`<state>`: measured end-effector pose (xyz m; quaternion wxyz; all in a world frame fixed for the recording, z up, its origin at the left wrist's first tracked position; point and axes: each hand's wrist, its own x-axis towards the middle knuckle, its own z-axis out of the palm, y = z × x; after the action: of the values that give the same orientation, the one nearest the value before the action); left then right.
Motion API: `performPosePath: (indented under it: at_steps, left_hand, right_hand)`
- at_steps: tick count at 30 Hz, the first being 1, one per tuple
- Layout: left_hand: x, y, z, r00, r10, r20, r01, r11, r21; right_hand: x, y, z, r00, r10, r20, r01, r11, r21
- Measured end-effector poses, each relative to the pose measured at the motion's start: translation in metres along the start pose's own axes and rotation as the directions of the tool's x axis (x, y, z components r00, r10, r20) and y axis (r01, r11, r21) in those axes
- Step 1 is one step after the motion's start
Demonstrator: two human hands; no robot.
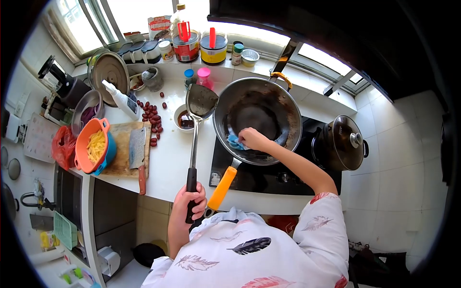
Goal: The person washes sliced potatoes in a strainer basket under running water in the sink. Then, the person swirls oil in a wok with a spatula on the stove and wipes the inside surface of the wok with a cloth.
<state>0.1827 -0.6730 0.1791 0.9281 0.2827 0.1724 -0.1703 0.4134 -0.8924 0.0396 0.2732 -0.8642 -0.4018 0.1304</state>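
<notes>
My left hand [190, 204] is wrapped round the black handle of a wok spatula [201, 102], whose metal blade points up and away from me beside the wok's left rim. Inside the wok [291, 108], my right hand [253, 139] pinches a blue cloth [234, 142] against the near left part of the inner wall. The wok sits on the black cooktop [283, 185], its orange handle [223, 188] pointing toward me. Dark brown residue marks the wok's inside. Behind the spatula stands a small bowl [178, 118] of dark sauce.
A lidded pot [342, 144] stands on the cooktop's right side. To the left, a cleaver [138, 149] lies on a cutting board [118, 167] beside an orange colander [82, 149] of yellow strips. Red dates [152, 116] lie loose. Jars and tubs [213, 50] line the sill.
</notes>
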Motion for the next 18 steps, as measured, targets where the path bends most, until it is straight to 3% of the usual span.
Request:
performPosePath:
  at_steps: [2, 4, 8, 14, 18]
  left_hand:
    - [0.001, -0.001, -0.001, 1.000, -0.003, 0.000, 0.003, 1.000, 0.009]
    - [0.002, -0.001, 0.000, 1.000, -0.006, -0.005, 0.006, 1.000, 0.018]
    - [0.002, -0.001, 0.001, 1.000, -0.002, 0.001, 0.002, 1.000, 0.028]
    - [-0.001, -0.001, 0.002, 1.000, 0.020, -0.018, -0.020, 1.000, 0.016]
    - [-0.004, -0.001, 0.002, 0.998, 0.034, -0.045, -0.034, 0.999, 0.000]
  right_hand:
    - [-0.020, 0.013, -0.005, 0.996, 0.038, 0.080, -0.035, 0.999, -0.036]
    - [-0.039, 0.028, -0.012, 0.989, 0.110, 0.099, -0.086, 0.972, -0.218]
    - [-0.051, 0.063, -0.036, 0.981, 0.164, -0.107, -0.196, 0.856, -0.478]
    - [-0.001, 0.099, -0.049, 0.924, 0.195, -0.330, -0.361, 0.729, -0.581]
    - [0.043, 0.079, -0.043, 0.913, 0.119, -0.391, -0.339, 0.755, -0.561]
